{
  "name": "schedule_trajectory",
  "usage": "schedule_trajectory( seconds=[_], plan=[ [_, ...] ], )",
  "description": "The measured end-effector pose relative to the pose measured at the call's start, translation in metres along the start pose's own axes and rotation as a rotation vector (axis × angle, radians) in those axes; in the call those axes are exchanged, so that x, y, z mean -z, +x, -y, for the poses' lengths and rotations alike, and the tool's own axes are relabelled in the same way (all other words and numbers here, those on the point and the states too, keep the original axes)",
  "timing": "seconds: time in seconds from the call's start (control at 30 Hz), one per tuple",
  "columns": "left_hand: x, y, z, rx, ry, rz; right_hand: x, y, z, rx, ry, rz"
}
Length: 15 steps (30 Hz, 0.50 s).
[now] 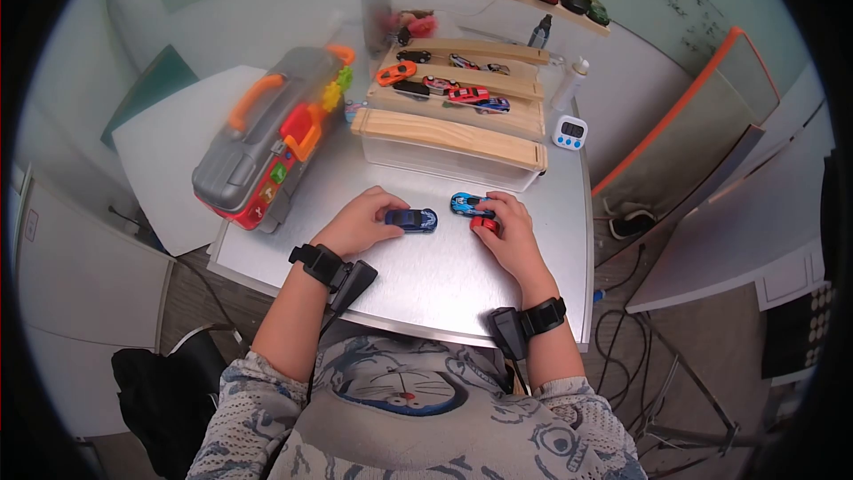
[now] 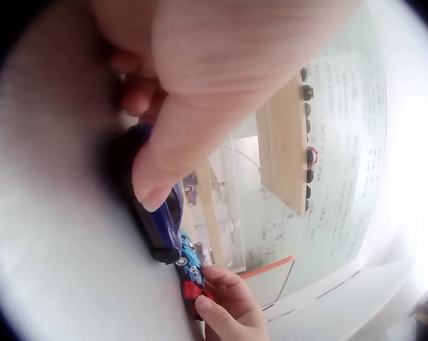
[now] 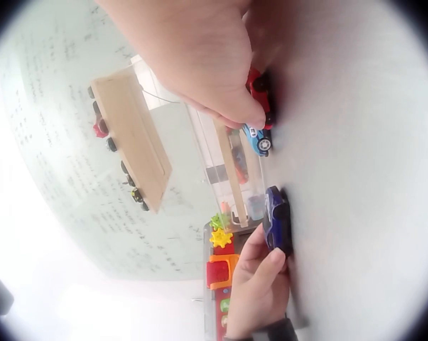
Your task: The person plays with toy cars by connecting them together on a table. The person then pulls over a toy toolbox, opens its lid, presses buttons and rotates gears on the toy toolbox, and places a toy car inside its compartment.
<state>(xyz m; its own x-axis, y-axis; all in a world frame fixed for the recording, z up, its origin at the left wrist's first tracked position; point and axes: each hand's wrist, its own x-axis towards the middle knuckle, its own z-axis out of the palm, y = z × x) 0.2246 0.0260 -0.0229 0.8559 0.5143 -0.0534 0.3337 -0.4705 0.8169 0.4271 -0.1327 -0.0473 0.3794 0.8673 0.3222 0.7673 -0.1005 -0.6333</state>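
My left hand [image 1: 357,224] holds a dark blue toy car [image 1: 414,220] by its rear end on the silvery tabletop [image 1: 426,276], with thumb and fingers on either side. To the right, my right hand [image 1: 515,238] grips a small red toy car [image 1: 484,225], partly covered by the fingers. Just beyond the red car sits a light blue patterned toy car [image 1: 464,204], close beside it and overlapped by my fingertips. In the right wrist view the thumb lies along the red car [image 3: 257,89], and the light blue car [image 3: 259,142] shows past the thumb tip.
Behind the cars stands a clear-sided box with a wooden top [image 1: 453,138], and toy cars fill the tiers behind it. A grey toy toolbox [image 1: 258,142] is at the left. A white timer [image 1: 569,132] and a spray bottle [image 1: 575,84] stand at the right edge.
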Motion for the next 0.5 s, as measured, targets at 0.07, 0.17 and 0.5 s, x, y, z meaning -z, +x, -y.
schedule_trajectory(
  seconds=[0.07, 0.17, 0.5],
  plan=[
    [0.0, 0.001, 0.002, 0.01, 0.002, 0.004, 0.0, 0.0, 0.0, 0.003, -0.003, -0.003],
    [0.0, 0.001, 0.005, 0.022, 0.004, 0.009, 0.0, 0.0, 0.0, -0.003, -0.011, -0.001],
    [-0.007, -0.001, 0.014, -0.067, -0.059, -0.094, -0.002, 0.001, -0.006, 0.025, 0.026, -0.016]
  ],
)
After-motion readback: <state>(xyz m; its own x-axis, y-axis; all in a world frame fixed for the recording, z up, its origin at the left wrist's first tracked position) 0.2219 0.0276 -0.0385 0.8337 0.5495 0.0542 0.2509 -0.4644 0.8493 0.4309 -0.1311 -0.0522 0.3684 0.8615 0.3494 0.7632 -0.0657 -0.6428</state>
